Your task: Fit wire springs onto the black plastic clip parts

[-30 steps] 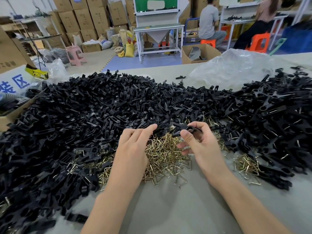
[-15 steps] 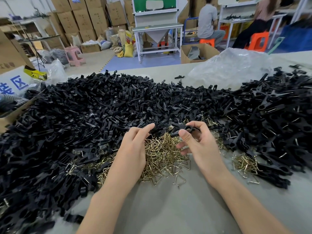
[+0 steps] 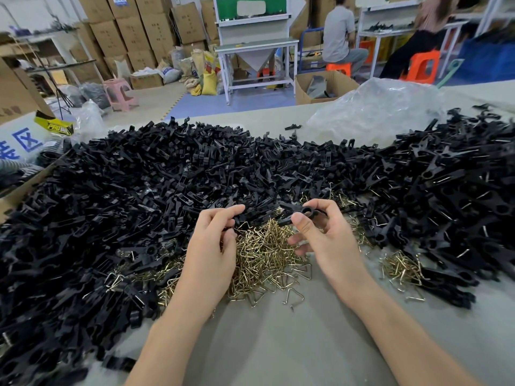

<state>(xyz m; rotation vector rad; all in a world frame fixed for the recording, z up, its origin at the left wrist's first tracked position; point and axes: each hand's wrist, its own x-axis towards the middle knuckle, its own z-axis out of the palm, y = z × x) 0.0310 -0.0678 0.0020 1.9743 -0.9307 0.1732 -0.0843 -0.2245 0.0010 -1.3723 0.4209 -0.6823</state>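
Right hand (image 3: 326, 240), centre of frame: thumb and forefinger pinch one black clip part (image 3: 302, 211), held just above the far edge of the wire spring pile (image 3: 264, 254). The other fingers are loosely curled underneath. Same grip and same spot as half a second ago.

Left hand (image 3: 209, 246) is what changed. A second ago its fingers were straight and together, reaching into the springs. Now the forefinger has hooked over and the thumb has come up under it, a pinch right where the springs meet the black clip heap (image 3: 133, 207). There's dark plastic between the fingertips, but I can't tell if it actually has hold of a piece.

The hands are apart, with the brass-coloured springs between them. No spring is on the held part that I can see.

The heap runs from the left edge across the top to the far right. A smaller spring cluster (image 3: 401, 267) lies at lower right, a crumpled clear plastic bag (image 3: 376, 110) at upper right, and bare grey table (image 3: 278, 346) at the bottom. The camera has barely shifted.
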